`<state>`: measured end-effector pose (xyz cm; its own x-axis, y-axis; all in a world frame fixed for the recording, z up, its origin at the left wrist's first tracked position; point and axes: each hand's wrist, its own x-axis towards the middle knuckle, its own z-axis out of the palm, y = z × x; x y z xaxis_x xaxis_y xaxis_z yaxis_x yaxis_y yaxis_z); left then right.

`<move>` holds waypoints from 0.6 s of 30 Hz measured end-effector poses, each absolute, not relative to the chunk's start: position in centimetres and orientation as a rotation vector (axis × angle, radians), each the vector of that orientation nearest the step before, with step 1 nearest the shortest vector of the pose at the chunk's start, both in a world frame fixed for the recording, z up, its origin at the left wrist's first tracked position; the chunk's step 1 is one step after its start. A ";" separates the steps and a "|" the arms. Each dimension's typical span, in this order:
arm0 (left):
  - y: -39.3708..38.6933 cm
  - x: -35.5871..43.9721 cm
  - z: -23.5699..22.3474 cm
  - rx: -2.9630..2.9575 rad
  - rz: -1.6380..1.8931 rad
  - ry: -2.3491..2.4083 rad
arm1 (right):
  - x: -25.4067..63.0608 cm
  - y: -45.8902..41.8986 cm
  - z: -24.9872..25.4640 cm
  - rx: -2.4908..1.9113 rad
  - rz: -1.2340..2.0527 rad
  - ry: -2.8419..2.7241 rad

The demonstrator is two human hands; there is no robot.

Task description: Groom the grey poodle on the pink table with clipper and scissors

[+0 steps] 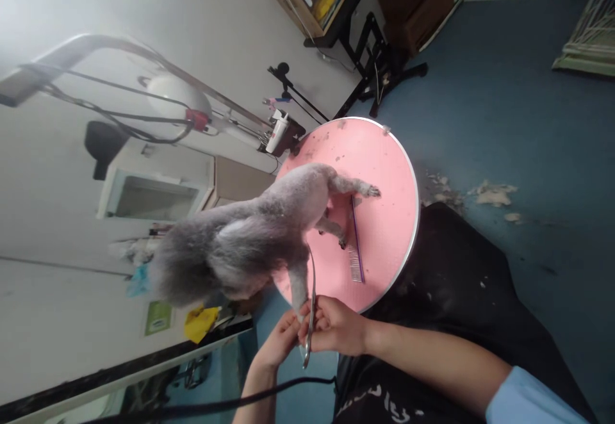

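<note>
A grey, short-clipped dog (pixel 269 219) appears sideways in the tilted view, its feet at the pink round table (pixel 384 232). One of its legs (pixel 298 280) reaches toward my hands. My left hand (pixel 282 334) is closed around the lower end of that leg, and the paw is mostly hidden by fingers. Silver scissors (pixel 312 283) are in my right hand (pixel 336 326), fingers wrapped at the handles. Their long, slightly curved blades lie alongside the leg. Behind the dog's other feet, a metal comb (pixel 356 251) with a purple spine rests on the tabletop.
Hair clippings (pixel 494 193) litter the blue floor (pixel 480 123) and dot the table. A metal grooming arm (pixel 144 52) with cables rises beside the dog. A black apron (pixel 446 309) covers my body. A black cable (pixel 269 393) crosses the lower foreground. A wire cage (pixel 590 33) stands far off.
</note>
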<state>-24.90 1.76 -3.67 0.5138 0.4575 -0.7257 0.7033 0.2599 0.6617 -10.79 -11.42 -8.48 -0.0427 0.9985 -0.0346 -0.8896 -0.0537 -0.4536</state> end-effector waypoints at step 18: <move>1.4 -24.7 -2.8 1.411 -0.269 1.032 | -12.0 -11.0 -10.2 -0.467 1.499 -0.465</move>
<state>-24.71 1.39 -2.79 0.5651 0.4077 -0.7172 0.7060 0.2108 0.6761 -12.03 -11.01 -10.18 0.0207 0.9998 0.0047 -0.8271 0.0197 -0.5617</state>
